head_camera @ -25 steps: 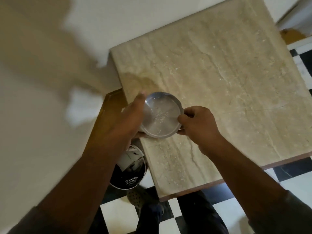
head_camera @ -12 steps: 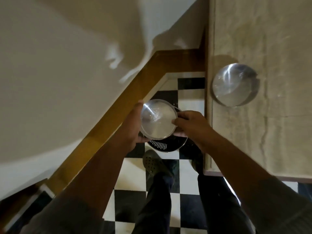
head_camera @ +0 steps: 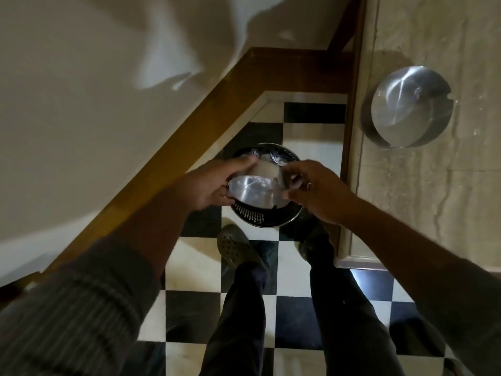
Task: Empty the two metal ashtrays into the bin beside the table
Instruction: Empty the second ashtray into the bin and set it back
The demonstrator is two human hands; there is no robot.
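Note:
I hold a round metal ashtray [head_camera: 257,189] between both hands, tipped away from me directly over the bin [head_camera: 253,217]. My left hand [head_camera: 214,183] grips its left rim and my right hand [head_camera: 314,188] grips its right rim. The bin is a round black perforated basket with a metal rim, standing on the floor beside the table; pale scraps lie inside at its far edge. The second metal ashtray [head_camera: 409,107] rests on the marble tabletop [head_camera: 447,199] near its left edge, apart from my hands.
A checkered black and white floor [head_camera: 189,270] lies below. A wall with a brown wooden skirting board [head_camera: 173,158] runs diagonally on the left, close to the bin. My legs and shoes [head_camera: 235,248] stand just in front of the bin.
Both hands carried the ashtray from the tabletop out over the bin, lowered it and tipped it away from me. The view swung left, so the table now sits at the right.

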